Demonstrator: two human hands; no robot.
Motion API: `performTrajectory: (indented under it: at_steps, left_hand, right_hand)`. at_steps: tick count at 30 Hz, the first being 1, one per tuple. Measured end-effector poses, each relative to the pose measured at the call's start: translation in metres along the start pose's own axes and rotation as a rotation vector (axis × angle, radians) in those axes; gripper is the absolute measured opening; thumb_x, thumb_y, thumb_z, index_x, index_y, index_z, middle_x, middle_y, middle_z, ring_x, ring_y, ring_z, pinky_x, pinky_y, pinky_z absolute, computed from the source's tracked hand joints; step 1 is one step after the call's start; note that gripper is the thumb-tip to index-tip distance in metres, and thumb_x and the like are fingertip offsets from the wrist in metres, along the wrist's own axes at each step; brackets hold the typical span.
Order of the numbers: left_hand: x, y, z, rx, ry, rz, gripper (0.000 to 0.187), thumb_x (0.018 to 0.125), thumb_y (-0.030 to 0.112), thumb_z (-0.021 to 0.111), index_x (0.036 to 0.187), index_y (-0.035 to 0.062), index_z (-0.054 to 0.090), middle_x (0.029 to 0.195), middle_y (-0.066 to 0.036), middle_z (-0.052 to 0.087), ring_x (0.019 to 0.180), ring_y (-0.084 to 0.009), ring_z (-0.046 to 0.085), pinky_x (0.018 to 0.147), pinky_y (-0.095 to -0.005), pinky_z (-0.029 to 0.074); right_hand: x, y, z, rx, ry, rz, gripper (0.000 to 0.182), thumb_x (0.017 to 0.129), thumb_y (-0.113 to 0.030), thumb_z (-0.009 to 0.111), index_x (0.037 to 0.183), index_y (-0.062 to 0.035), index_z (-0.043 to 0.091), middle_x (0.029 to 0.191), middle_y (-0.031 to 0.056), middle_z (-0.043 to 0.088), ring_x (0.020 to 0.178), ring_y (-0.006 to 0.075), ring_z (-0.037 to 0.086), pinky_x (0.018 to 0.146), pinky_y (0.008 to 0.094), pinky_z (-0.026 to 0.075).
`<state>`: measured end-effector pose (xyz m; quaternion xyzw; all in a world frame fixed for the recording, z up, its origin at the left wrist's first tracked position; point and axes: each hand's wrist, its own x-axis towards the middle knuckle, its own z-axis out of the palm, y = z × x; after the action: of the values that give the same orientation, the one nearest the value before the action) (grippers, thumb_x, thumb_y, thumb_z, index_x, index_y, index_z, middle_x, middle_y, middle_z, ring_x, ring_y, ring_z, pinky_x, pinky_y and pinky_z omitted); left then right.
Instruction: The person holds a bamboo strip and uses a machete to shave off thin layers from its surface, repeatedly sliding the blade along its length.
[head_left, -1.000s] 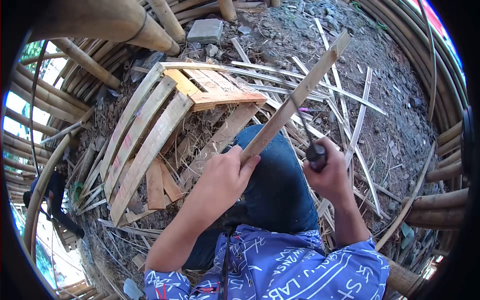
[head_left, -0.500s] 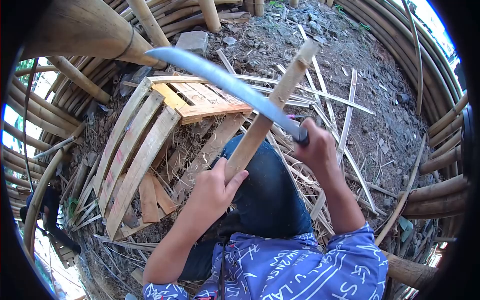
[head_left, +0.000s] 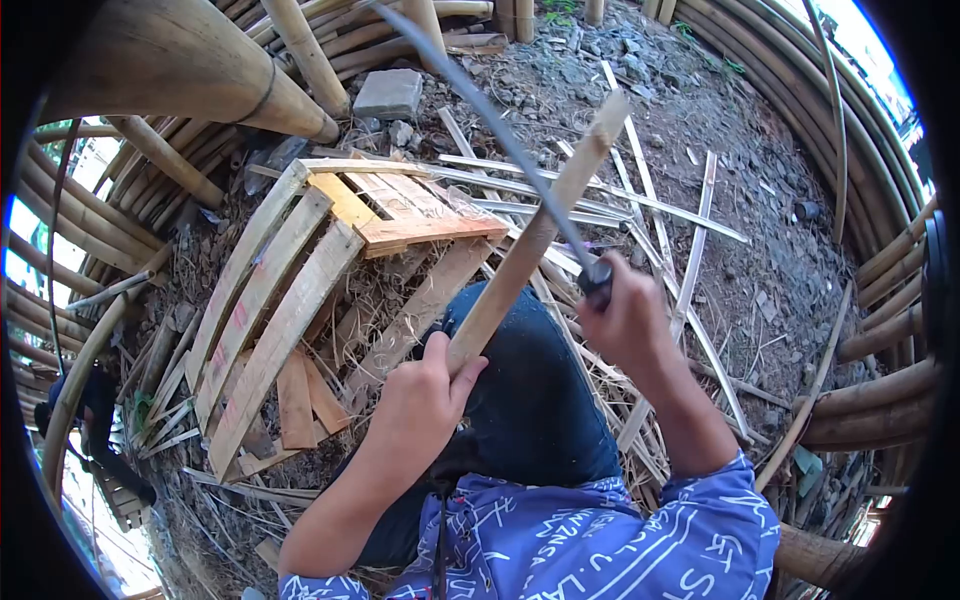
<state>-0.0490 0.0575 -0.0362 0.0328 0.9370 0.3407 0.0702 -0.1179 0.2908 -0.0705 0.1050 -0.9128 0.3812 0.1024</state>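
Note:
My left hand (head_left: 415, 395) is closed around the lower end of a flat bamboo strip (head_left: 522, 250), which slants up and away to the right above my knee. In my right hand (head_left: 632, 318) is the black handle of a machete, gripped at the right of the strip. The machete's long blade (head_left: 500, 127) points up and to the left, overlapping the strip in this view. My denim-covered knee (head_left: 535, 390) is bent beneath the strip.
A wooden slatted crate (head_left: 298, 328) lies on its side at left. Thin split strips (head_left: 695, 240) and curled shavings cover the ground. A grey block (head_left: 389, 94) sits farther back. Bamboo poles (head_left: 180, 60) surround the spot. Another person (head_left: 98, 420) is at far left.
The machete blade has swung to a steeper angle, its tip now near the top edge. My right hand has shifted slightly left and down. The bamboo strip has stayed nearly in place.

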Motion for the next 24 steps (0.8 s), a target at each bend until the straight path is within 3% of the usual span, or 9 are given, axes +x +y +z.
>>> performTrajectory:
  at_steps: [3, 5, 9, 11, 14, 18, 21, 22, 24]
  left_hand:
    - [-0.002, 0.002, 0.006, 0.113, 0.010, 0.079, 0.032, 0.093, 0.027, 0.059, 0.093, -0.0035, 0.048, 0.060, -0.024, 0.056, 0.060, -0.0428, 0.061, 0.051, -0.0455, 0.044]
    - [-0.002, 0.000, 0.008, 0.249, 0.076, 0.164, 0.029, 0.094, 0.026, 0.058, 0.087, 0.0005, 0.046, 0.056, -0.022, 0.055, 0.056, -0.0408, 0.060, 0.047, -0.0453, 0.044]
    - [-0.007, 0.011, 0.007, 0.382, 0.105, 0.175, 0.027, 0.093, 0.027, 0.059, 0.086, 0.0035, 0.047, 0.054, -0.018, 0.055, 0.053, -0.0375, 0.060, 0.045, -0.0436, 0.045]
    - [-0.009, 0.012, 0.008, 0.579, 0.159, 0.235, 0.026, 0.093, 0.028, 0.058, 0.082, 0.0082, 0.046, 0.053, -0.007, 0.057, 0.048, -0.0229, 0.062, 0.041, -0.0342, 0.049]
    - [-0.009, 0.015, 0.007, 0.621, 0.191, 0.269, 0.022, 0.094, 0.026, 0.056, 0.082, 0.0093, 0.048, 0.055, -0.004, 0.056, 0.049, -0.0203, 0.063, 0.042, -0.0319, 0.049]
    - [-0.012, 0.018, 0.007, 0.650, 0.173, 0.235, 0.020, 0.095, 0.026, 0.054, 0.084, 0.0102, 0.049, 0.055, -0.002, 0.055, 0.051, -0.0181, 0.063, 0.042, -0.0296, 0.049]
    - [-0.017, 0.016, 0.010, 0.654, 0.204, 0.229, 0.014, 0.093, 0.021, 0.056, 0.086, 0.0108, 0.051, 0.057, -0.001, 0.055, 0.051, -0.0166, 0.063, 0.042, -0.0280, 0.049]
    - [-0.017, 0.018, 0.013, 0.686, 0.224, 0.210, 0.018, 0.093, 0.025, 0.056, 0.084, 0.0109, 0.050, 0.056, -0.003, 0.056, 0.050, -0.0200, 0.063, 0.042, -0.0313, 0.048]
    - [-0.013, 0.020, 0.017, 0.715, 0.250, 0.195, 0.021, 0.094, 0.028, 0.057, 0.082, 0.0111, 0.049, 0.056, -0.006, 0.058, 0.050, -0.0235, 0.063, 0.043, -0.0346, 0.047]
  right_hand:
    - [-0.010, -0.024, -0.009, -0.031, -0.126, -0.073, 0.022, 0.069, -0.004, 0.064, 0.087, -0.0001, 0.052, 0.066, 0.0190, 0.059, 0.064, 0.0375, 0.063, 0.059, 0.0423, 0.049]
    - [-0.008, -0.032, -0.014, -0.249, -0.134, -0.124, 0.023, 0.068, -0.004, 0.064, 0.088, -0.0002, 0.052, 0.070, 0.0197, 0.060, 0.068, 0.0387, 0.063, 0.061, 0.0439, 0.049]
    - [-0.009, -0.030, -0.012, -0.281, -0.167, -0.057, 0.027, 0.068, -0.009, 0.066, 0.088, 0.0012, 0.051, 0.076, 0.0198, 0.063, 0.071, 0.0374, 0.064, 0.064, 0.0447, 0.051]
    - [-0.012, -0.029, -0.014, -0.263, -0.139, -0.049, 0.023, 0.068, -0.008, 0.065, 0.086, 0.0000, 0.051, 0.072, 0.0203, 0.061, 0.069, 0.0395, 0.063, 0.062, 0.0459, 0.050]
    - [-0.012, -0.014, -0.012, -0.269, -0.091, -0.048, 0.018, 0.069, -0.006, 0.064, 0.082, -0.0016, 0.052, 0.066, 0.0208, 0.059, 0.067, 0.0419, 0.061, 0.059, 0.0472, 0.048]
    - [0.000, 0.007, -0.019, -0.388, -0.047, 0.015, 0.014, 0.072, -0.003, 0.062, 0.082, -0.0009, 0.052, 0.070, 0.0201, 0.063, 0.068, 0.0372, 0.065, 0.063, 0.0453, 0.053]
    - [0.013, 0.029, -0.041, -0.347, 0.046, 0.289, 0.007, 0.078, -0.005, 0.058, 0.083, 0.0000, 0.057, 0.070, 0.0221, 0.065, 0.069, 0.0367, 0.067, 0.062, 0.0442, 0.053]
    - [0.013, 0.041, -0.041, -0.401, 0.144, 0.218, 0.011, 0.080, -0.006, 0.055, 0.087, 0.0007, 0.060, 0.071, 0.0207, 0.065, 0.067, 0.0353, 0.067, 0.060, 0.0428, 0.053]
    - [-0.001, 0.034, -0.042, -0.312, 0.112, 0.223, 0.012, 0.079, -0.004, 0.055, 0.088, 0.0009, 0.061, 0.070, 0.0197, 0.065, 0.065, 0.0343, 0.067, 0.058, 0.0416, 0.052]
